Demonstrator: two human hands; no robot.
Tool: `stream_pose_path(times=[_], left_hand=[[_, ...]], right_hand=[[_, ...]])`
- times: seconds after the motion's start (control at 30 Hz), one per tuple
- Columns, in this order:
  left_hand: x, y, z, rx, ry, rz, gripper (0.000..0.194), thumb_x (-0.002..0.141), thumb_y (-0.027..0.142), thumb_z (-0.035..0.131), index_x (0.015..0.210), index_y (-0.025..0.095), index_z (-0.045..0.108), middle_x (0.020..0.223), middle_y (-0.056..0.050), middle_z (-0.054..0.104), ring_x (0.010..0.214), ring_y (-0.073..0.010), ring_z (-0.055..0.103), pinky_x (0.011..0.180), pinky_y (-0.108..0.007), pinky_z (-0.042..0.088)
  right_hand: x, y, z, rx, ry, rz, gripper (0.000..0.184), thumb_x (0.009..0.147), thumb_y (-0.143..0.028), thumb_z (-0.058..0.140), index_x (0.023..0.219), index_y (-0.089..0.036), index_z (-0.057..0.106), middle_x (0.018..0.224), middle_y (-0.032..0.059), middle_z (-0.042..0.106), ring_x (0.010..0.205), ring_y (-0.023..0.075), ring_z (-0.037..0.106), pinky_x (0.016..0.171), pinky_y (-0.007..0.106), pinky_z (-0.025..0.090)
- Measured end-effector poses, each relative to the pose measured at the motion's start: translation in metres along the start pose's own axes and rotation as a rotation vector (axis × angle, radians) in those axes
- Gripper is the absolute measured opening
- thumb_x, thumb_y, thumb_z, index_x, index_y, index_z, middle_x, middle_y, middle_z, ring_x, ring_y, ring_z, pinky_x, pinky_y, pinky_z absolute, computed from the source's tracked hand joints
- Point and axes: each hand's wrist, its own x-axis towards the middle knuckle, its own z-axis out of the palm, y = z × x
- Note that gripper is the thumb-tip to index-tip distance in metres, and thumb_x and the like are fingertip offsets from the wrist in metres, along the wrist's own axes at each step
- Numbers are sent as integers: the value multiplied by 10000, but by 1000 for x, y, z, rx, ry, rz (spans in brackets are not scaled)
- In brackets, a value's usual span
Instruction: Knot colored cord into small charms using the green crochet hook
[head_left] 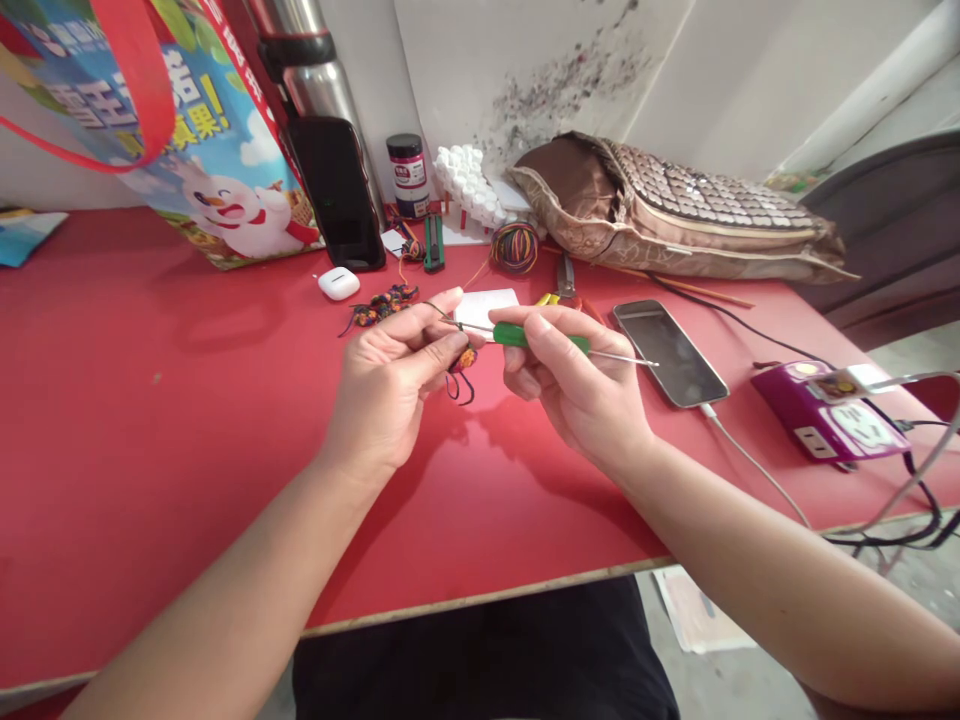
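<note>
My left hand [397, 375] pinches a small crocheted piece [466, 358] of multicoloured yarn between thumb and fingers. A dark loop of yarn hangs below it. In my right hand [577, 375] is a crochet hook [510, 334] with a green handle and thin metal shafts at both ends. Its left tip reaches the yarn at my left fingertips; whether it is through a loop I cannot tell. Just behind my left hand lies a bundle of finished multicoloured crochet [384, 304]. Further back sits a ball of multicoloured yarn [514, 247], with a strand leading toward my hands.
On the red table [187, 430] stand a bag [225, 150], a propped phone [337, 190], an earbud case [339, 284], a jar [409, 175] and a green cutter [434, 243]. Rightward are pliers [565, 276], a charging phone [671, 352], a purple power strip [832, 410] and a sequined cushion [697, 205].
</note>
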Motion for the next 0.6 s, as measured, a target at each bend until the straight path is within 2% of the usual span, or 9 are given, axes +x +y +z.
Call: stream_pose_path(times=[0.1,0.2,0.3,0.37,0.47,0.6], left_hand=[[-5,-4,6,-8,76,4,262,788,41,872,997,198,885,738,9,743,705,-117,685,611,-225,478],[-7,-8,10,-47,109,-15,226,777,36,883,934,198,876,710,23,711,645,-87,616,576,-204,453],[-7,-8,10,-110,59,-88,186,756,39,904,864,184,863,649,47,635,574,-50,522,541,-172,427],[-4,-6,7,-145,9,-129,197,753,39,910,877,187,867,650,51,636,580,-44,550,576,-155,470],[1,0,-2,-151,-53,-150,242,752,14,894,924,184,884,693,25,698,640,-69,656,614,-155,520],[9,8,-14,-108,-80,-193,249,795,10,848,969,180,902,749,-22,763,686,-108,734,519,-145,480]], right_hand=[[-5,4,2,-192,21,-107,217,1044,-407,744,1053,-222,857,740,-13,691,589,103,578,599,294,499],[-11,10,5,-386,33,-255,226,1083,-377,684,1150,-226,838,820,11,731,626,118,605,649,318,548],[-15,15,6,-449,11,-393,221,1098,-295,658,1239,-253,824,863,19,731,697,136,630,749,348,575],[-14,15,5,-429,-25,-436,226,1094,-262,668,1256,-264,827,855,13,723,714,134,627,790,355,576],[-11,11,2,-325,-84,-347,218,1100,-279,672,1236,-270,842,866,11,718,696,122,617,735,333,561],[-6,7,-3,-168,-92,-149,223,1086,-384,700,1181,-269,865,830,11,707,673,134,608,675,329,531]])
